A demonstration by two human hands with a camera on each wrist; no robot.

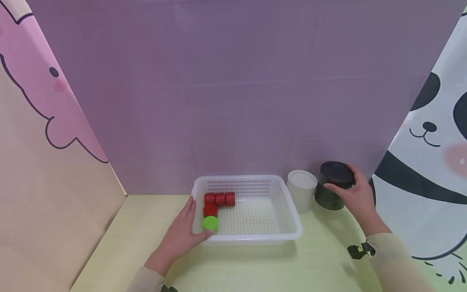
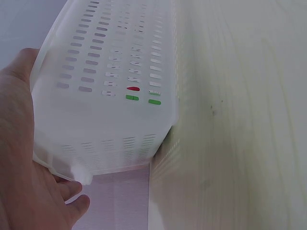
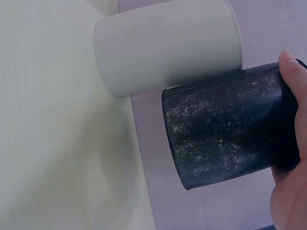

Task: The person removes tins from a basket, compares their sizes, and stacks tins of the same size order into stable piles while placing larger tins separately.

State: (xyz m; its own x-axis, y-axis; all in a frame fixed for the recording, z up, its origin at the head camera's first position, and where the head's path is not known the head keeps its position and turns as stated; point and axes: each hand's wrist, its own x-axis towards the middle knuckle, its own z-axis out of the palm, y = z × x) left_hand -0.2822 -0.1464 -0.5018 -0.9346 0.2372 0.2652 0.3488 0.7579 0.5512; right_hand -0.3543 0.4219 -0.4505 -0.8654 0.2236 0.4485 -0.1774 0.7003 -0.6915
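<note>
A white perforated plastic basket (image 1: 292,237) stands on the table. My left hand (image 1: 180,233) holds its front left corner, with the thumb over the front rim and the fingers along the left side. Inside, at the left, several small red cylinders (image 1: 219,199) and a green one (image 1: 210,223) sit together. My right hand (image 1: 359,198) grips a dark lidded canister (image 3: 230,129) near its top, thumb and fingers on opposite sides. In the right wrist view the canister's base appears raised off the table. A white lidded canister (image 1: 302,192) stands between it and the basket.
The pale wooden table (image 1: 233,267) extends in front of the basket. A purple backdrop (image 1: 233,101) rises behind. Side panels show a pink cartoon figure (image 1: 65,109) on the left and a panda (image 1: 427,174) close by my right hand.
</note>
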